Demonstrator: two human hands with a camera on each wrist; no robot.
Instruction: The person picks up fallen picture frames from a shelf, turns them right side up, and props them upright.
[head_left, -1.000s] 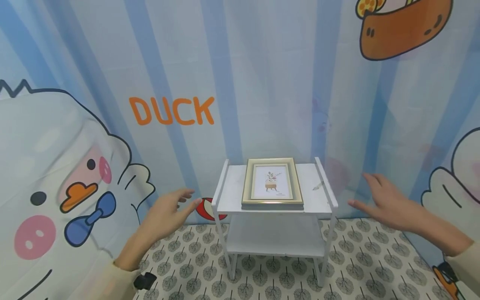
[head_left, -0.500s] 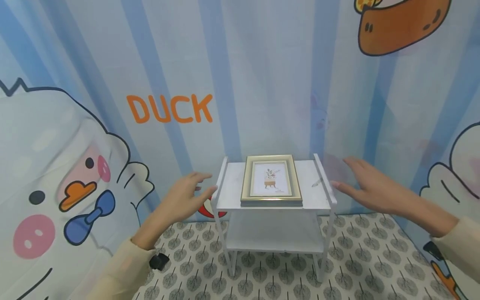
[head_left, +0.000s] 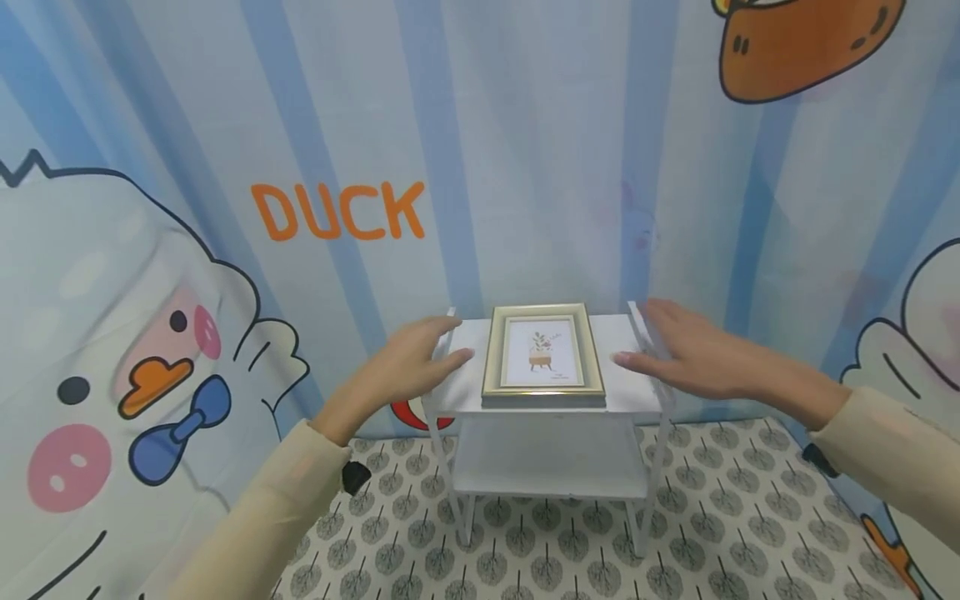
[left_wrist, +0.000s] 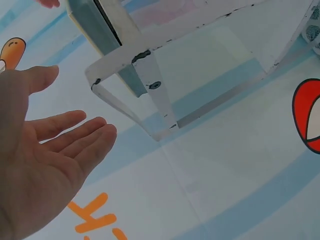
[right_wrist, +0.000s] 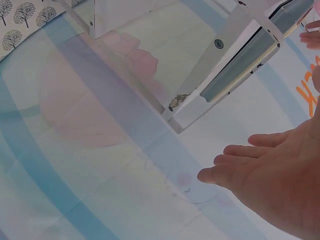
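Note:
A picture frame point(head_left: 491, 358) with a gold border lies face up on the top shelf of a small white rack point(head_left: 622, 387). Its print shows a plant in a pot. My left hand point(head_left: 405, 362), fingers extended, is at the rack's left side rail, the thumb over the shelf just left of the frame. On the other side my right hand point(head_left: 701, 354) overlaps the right rail, its thumb pointing in toward the frame. Both hands hold nothing. In the left wrist view the left palm point(left_wrist: 50, 165) faces the rack; the right wrist view shows the right fingers point(right_wrist: 250, 152) stretched beside it.
Below the top, the rack has a lower shelf point(head_left: 551, 467). A striped cartoon curtain point(head_left: 540, 167) with a large duck hangs right behind and at the left. The floor covering point(head_left: 517, 558) has a tree pattern.
Both hands have moved inward from either side, from apart from the rack to its side rails. The picture frame stays in place on the shelf.

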